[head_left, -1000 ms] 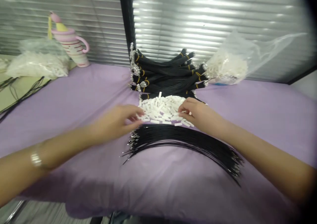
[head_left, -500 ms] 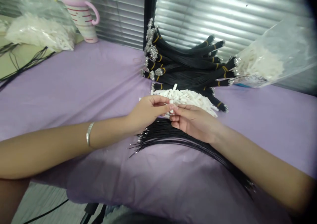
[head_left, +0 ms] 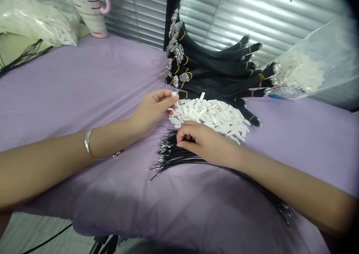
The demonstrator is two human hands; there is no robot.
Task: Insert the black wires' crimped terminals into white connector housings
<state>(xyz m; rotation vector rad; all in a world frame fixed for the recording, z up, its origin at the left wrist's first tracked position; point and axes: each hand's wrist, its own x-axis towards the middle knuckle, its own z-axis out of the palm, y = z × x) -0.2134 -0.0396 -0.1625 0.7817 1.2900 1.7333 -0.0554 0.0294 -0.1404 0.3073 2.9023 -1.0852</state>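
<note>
My left hand (head_left: 153,110) pinches a small white plastic piece (head_left: 175,94) between thumb and fingertips, at the left edge of a heap of similar white pieces (head_left: 213,115). A silver bangle circles that wrist. Just in front of the heap, my right hand (head_left: 206,141) is curled, thumb and fingers together, over the left part of a spread of thin black cords (head_left: 171,149) with silvery metal ends. Whether a cord is between those fingertips cannot be made out. The right forearm covers part of the cords.
Behind the heap lie stacked bundles of black cords (head_left: 218,74) tied with yellow bands. Clear bags of white pieces stand at right (head_left: 300,74) and left (head_left: 42,20). A striped pink-handled tumbler (head_left: 89,11) stands by the blinds. Purple cloth (head_left: 92,70) covers the table.
My hands, together over the heap before, have moved apart. The left went left with a white piece; the right came down to the cords. The view has shifted slightly.
</note>
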